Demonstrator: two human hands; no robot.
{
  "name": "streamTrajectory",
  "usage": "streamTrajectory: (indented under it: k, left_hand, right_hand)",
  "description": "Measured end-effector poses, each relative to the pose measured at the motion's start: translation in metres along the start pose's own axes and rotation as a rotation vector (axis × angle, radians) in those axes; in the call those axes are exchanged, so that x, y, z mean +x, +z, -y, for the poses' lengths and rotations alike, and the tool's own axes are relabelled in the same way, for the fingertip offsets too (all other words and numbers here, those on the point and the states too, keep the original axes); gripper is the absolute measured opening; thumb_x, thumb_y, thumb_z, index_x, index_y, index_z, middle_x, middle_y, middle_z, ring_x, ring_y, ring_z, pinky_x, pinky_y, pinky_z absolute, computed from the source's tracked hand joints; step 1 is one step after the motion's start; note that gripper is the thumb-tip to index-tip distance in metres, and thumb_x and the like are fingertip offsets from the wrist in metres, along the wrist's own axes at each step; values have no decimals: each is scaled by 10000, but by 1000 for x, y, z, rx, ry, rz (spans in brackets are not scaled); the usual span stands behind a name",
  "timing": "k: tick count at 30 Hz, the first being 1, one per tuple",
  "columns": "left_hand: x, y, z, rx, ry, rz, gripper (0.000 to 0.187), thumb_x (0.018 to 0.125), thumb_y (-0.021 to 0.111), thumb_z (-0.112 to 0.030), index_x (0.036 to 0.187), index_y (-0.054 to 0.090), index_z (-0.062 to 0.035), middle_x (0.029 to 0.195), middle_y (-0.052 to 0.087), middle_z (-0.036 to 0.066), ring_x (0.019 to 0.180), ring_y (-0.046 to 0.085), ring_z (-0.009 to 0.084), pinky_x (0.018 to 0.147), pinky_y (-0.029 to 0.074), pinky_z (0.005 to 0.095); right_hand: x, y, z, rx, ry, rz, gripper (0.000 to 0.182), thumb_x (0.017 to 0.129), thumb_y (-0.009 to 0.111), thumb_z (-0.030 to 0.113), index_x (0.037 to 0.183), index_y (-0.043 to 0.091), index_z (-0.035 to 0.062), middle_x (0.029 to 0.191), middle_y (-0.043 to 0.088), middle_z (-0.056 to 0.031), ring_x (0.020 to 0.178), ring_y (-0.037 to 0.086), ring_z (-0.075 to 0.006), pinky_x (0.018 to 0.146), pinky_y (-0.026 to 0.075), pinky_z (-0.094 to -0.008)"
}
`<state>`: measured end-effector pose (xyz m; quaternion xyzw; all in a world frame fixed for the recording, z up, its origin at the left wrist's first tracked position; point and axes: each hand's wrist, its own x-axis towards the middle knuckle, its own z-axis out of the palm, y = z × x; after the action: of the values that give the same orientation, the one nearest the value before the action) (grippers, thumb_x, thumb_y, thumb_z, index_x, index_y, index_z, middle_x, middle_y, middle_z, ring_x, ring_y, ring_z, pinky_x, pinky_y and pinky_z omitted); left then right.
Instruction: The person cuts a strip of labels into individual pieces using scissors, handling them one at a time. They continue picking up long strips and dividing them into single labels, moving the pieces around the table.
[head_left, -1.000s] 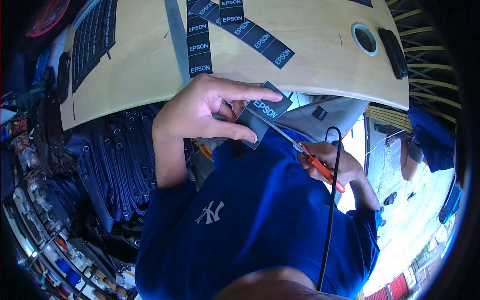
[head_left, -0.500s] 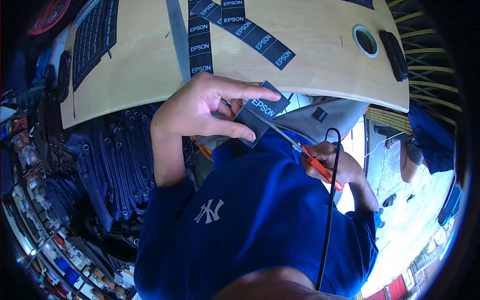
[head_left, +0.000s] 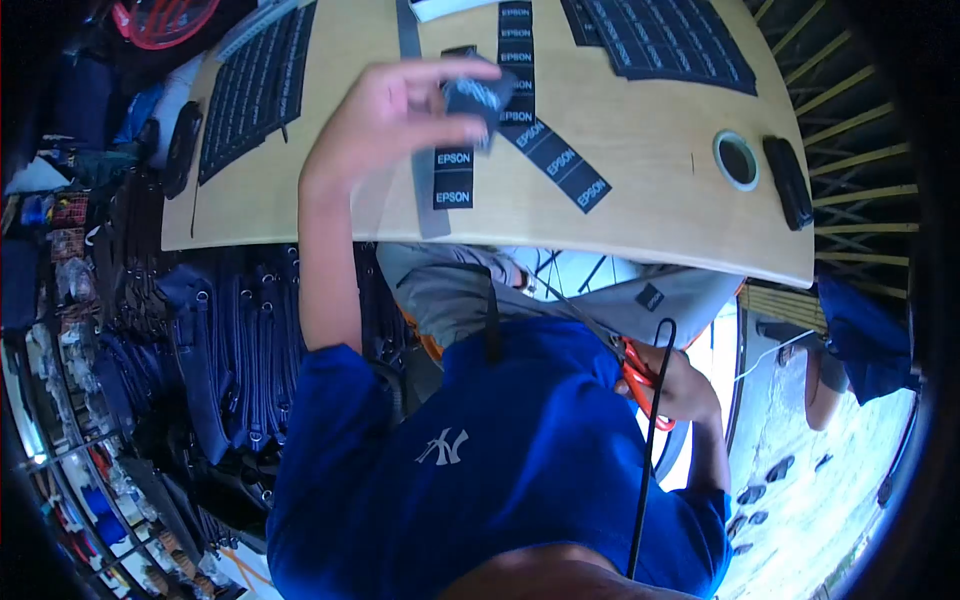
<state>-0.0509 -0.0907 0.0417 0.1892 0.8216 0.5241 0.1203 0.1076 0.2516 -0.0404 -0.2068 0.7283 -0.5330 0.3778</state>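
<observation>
Black and blurred, 1 label (head_left: pixel 478 98) is pinched between thumb and fingers of the left hand (head_left: pixel 375 122), upper centre of my feed, overlapping the EPSON strips (head_left: pixel 453 186) on the table (head_left: pixel 650 170); I can't tell whether they touch. Right of centre, the right hand (head_left: pixel 686 386) grips red-handled scissors (head_left: pixel 636 372). I judge this step handling, not cutting; laying it flat would call for loosening that pinch.

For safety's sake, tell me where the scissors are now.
In the head view, the scissors are right of centre, held in the right hand, beside the blue shirt.
</observation>
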Motion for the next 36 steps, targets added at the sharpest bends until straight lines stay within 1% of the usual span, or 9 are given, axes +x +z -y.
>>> streamTrajectory:
  k: [4,6,10,13,16,20,25,33,36]
  left_hand:
    - [76,-57,18,347,178,-266,417,776,717,-165,1169,605,-81,1036,643,59,917,597,129,820,468,266]
    - [114,-79,13,318,190,-321,319,726,701,25,1035,623,38,849,648,53,715,597,104,641,486,239]
    - [180,-121,73,641,215,-190,399,716,717,18,1102,617,11,788,621,18,642,549,77,599,465,216]
    - [174,-125,83,802,352,-186,472,739,739,-315,1159,615,-139,1096,631,74,1029,565,216,896,435,338]
    - [128,-91,55,714,358,-483,426,751,731,-281,1132,627,-123,1136,618,74,1045,568,209,923,423,340]
    - [73,-47,34,621,431,-368,398,757,730,-218,1108,631,-58,1046,648,92,906,618,174,809,480,294]
    - [40,4,32,525,209,-114,437,784,694,-277,1150,599,-59,1229,559,120,1136,520,244,964,396,364]
    - [50,34,59,656,280,-208,298,793,661,-212,1025,631,-28,1091,587,113,1015,518,319,901,422,383]
    - [49,35,58,658,216,-210,216,794,657,-163,971,644,-40,1038,607,107,967,545,314,870,443,370]
  right_hand:
    - [-8,7,-7,5,47,-130,255,789,688,161,826,512,-20,699,487,-116,636,474,-206,596,402,-345]
    - [-9,11,-9,53,12,-178,262,793,687,165,797,499,-18,685,465,-104,621,461,-193,581,396,-341]
    - [-13,17,-3,82,34,-241,266,800,685,177,803,514,-27,669,453,-86,616,457,-175,580,398,-329]
    - [-20,18,-18,5,26,-249,273,791,697,179,791,519,-29,651,456,-83,612,459,-170,585,397,-324]
    - [-21,22,-14,41,37,-280,265,787,701,167,797,521,-27,644,451,-86,606,448,-160,566,388,-318]
    - [-10,24,-15,67,37,-308,251,784,702,153,809,528,-27,637,455,-88,588,446,-152,537,379,-313]
    - [9,24,-9,15,-126,-309,288,770,718,201,799,532,-17,644,459,-77,585,437,-155,538,372,-311]
    - [16,50,6,328,-14,-534,294,768,676,184,909,532,-30,714,570,-91,667,586,-144,622,446,-283]
    - [27,58,2,-3,36,-508,306,758,684,216,877,530,-19,596,510,-128,537,517,-183,527,416,-323]
